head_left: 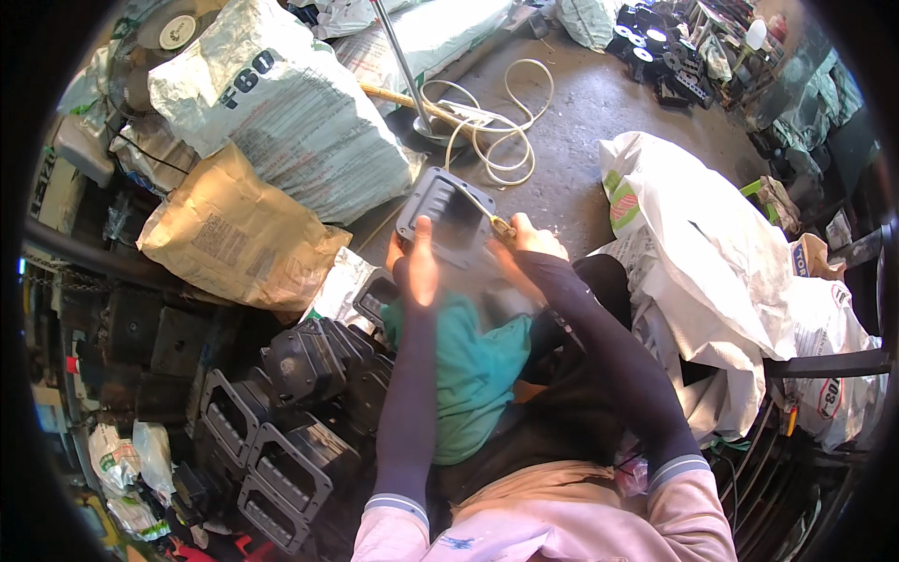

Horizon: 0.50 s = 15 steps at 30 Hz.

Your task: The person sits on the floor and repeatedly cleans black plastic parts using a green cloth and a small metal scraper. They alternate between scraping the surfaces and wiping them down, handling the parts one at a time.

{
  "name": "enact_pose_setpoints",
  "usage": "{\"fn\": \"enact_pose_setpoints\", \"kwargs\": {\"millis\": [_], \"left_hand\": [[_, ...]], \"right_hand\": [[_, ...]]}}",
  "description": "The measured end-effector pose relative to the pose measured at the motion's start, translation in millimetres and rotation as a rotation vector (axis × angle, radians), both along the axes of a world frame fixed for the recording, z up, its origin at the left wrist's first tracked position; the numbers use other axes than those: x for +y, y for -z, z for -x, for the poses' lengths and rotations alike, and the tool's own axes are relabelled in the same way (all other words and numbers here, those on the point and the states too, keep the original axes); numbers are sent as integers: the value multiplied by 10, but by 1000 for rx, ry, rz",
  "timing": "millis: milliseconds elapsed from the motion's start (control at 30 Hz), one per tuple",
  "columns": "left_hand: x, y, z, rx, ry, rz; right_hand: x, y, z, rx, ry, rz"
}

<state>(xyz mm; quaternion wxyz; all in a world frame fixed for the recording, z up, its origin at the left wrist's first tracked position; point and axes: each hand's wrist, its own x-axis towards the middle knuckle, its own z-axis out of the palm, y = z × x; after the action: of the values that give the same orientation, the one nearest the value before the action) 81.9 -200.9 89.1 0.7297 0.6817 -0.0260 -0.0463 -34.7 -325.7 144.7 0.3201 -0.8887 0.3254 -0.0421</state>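
My left hand (419,267) is closed on the near left edge of a dark grey plastic housing (433,208) with a wide flanged rim and rounded corners, held up above my lap. My right hand (536,245) grips a hand tool (503,228) by its yellowish handle. From that handle a thin, curved shaft reaches over the housing's opening; whether its tip touches the plastic I cannot tell. Across my lap lies a teal cloth (482,375). Similar black housings (281,468) are piled to the left of my left forearm.
White sacks (281,140) and a brown paper sack (239,229) stand at the left. A large white sack (693,244) is on the right. A pale cable (510,131) lies coiled on the floor ahead, beside a metal pole (401,61). More black parts (660,56) are heaped far right.
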Motion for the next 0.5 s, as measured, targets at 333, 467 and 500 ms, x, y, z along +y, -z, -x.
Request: {"fn": "enact_pose_setpoints", "kwargs": {"millis": [333,467,500], "left_hand": [[-37,-11,69,-102,56,8],[9,13,32,-70,47,-96],[26,24,18,-86,30,-155]], "right_hand": [[-188,-53,-28,141,-49,44],[-239,-103,148,37,-106,17],[-248,-115,179,56,-141,-22]]}}
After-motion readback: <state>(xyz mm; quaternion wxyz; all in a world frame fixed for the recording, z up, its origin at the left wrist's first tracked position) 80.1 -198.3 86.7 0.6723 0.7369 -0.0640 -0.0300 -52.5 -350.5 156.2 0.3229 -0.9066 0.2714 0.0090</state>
